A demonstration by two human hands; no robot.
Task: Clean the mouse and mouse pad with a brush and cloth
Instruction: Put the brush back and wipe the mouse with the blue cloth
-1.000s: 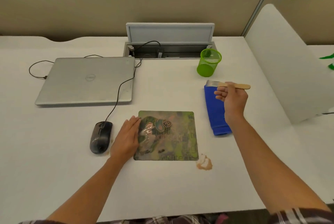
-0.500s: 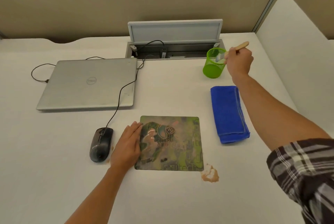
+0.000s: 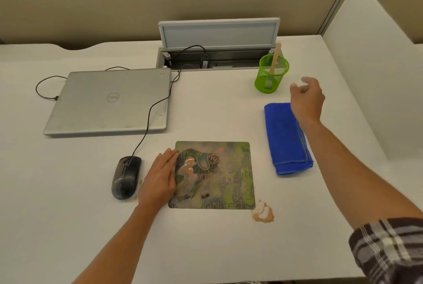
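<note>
A green patterned mouse pad [image 3: 219,176] lies flat in front of me. My left hand [image 3: 160,175] rests palm-down on its left edge, fingers together. A black wired mouse [image 3: 126,177] sits just left of that hand. A folded blue cloth [image 3: 286,139] lies right of the pad. My right hand [image 3: 306,98] hovers above the cloth's far end, fingers loosely apart, holding nothing. The wooden-handled brush [image 3: 274,59] stands bristles-down in a green mesh cup [image 3: 271,75] at the back.
A closed silver laptop [image 3: 109,102] lies at the back left, with a cable running to an open desk cable box [image 3: 217,54]. A small heap of brown dust [image 3: 263,214] lies by the pad's near right corner. A white divider panel [image 3: 377,66] stands on the right.
My right hand carried the brush from above the cloth to the green cup, let it go there, and has drawn back toward the cloth. The left hand stayed on the pad.
</note>
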